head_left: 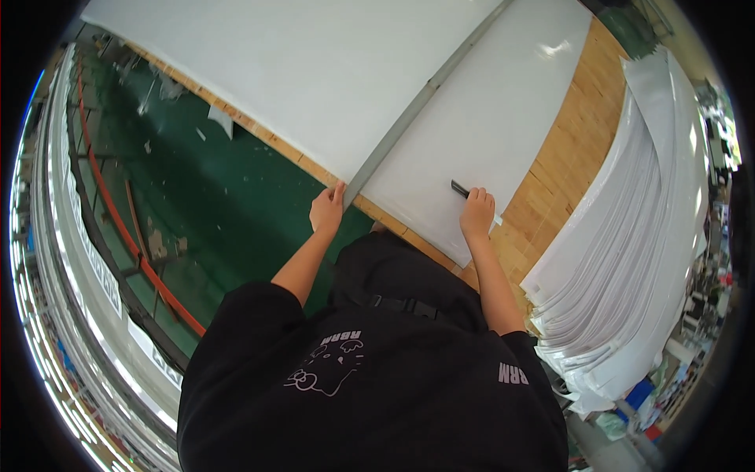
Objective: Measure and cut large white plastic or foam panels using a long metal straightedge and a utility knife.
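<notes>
Through my head view, the right hand (477,214) is closed around a black tool (459,188), held over the white sheeting (440,149) near the bench's (578,126) near edge. My left hand (327,209) is at that same edge, fingertips at the near end of a grey strip (409,114); I can't tell whether they pinch it. The strip runs from there toward the far side, with sheeting on both sides. A stack of white sheets (605,236) lies along the bench's right edge.
</notes>
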`<action>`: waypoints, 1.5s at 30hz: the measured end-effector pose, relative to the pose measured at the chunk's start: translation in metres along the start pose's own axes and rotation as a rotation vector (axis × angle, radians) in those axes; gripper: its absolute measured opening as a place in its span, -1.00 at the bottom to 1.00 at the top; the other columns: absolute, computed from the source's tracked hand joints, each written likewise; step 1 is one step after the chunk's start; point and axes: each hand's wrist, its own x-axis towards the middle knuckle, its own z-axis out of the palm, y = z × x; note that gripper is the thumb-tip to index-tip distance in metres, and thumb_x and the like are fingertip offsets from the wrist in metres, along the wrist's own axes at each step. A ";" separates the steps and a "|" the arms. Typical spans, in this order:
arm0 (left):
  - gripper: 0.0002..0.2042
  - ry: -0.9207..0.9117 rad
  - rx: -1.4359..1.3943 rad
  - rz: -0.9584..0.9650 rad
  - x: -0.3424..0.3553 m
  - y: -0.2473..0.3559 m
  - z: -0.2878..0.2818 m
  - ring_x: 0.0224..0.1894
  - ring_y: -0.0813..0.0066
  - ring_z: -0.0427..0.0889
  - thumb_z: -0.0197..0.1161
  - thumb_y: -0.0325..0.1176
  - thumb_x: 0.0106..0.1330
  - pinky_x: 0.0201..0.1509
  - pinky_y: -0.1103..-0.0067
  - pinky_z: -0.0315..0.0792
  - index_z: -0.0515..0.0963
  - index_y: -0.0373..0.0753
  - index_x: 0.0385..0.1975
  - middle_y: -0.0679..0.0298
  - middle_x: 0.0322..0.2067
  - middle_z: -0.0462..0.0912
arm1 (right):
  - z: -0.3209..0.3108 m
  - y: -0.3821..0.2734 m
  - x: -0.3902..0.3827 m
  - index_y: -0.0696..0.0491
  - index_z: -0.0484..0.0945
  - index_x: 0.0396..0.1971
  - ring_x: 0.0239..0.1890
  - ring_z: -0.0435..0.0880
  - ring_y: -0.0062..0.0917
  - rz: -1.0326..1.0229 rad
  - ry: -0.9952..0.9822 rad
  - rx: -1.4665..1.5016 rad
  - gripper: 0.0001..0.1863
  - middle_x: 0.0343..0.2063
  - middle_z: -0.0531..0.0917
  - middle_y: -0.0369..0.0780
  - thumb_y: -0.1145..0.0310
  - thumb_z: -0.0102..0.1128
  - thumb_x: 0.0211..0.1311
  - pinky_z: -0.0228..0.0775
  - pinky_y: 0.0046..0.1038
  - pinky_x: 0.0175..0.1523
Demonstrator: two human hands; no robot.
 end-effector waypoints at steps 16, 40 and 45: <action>-0.39 0.059 -0.054 0.078 -0.008 -0.001 0.004 -0.27 -0.08 0.60 -0.24 0.15 0.38 -0.20 0.18 0.41 0.57 -0.32 -0.38 -0.05 -0.40 0.63 | -0.005 0.059 -0.055 0.03 0.42 -0.09 -0.09 0.57 -0.15 0.826 -0.282 0.104 -0.64 -0.20 0.59 -0.08 0.51 0.08 0.05 0.30 0.02 -0.01; -0.52 0.021 -0.182 0.051 0.001 0.002 0.004 -0.53 0.38 0.58 0.36 0.08 0.05 -0.38 0.46 0.44 0.49 -0.31 -0.56 0.18 -0.60 0.60 | -0.033 -0.077 0.094 -0.25 0.43 0.10 -0.37 0.51 -0.33 -0.001 -0.133 0.415 -0.42 -0.37 0.43 -0.17 0.54 0.03 0.02 0.12 -0.12 -0.01; -0.52 -0.002 -0.138 0.045 0.001 -0.001 0.013 -0.56 0.39 0.57 0.38 0.09 0.04 -0.39 0.46 0.44 0.48 -0.30 -0.56 0.21 -0.63 0.58 | -0.023 -0.114 0.132 -0.47 0.21 0.28 -0.34 0.55 -0.41 -0.064 -0.307 0.143 -0.34 -0.36 0.53 -0.14 0.43 0.00 0.21 0.03 -0.14 0.17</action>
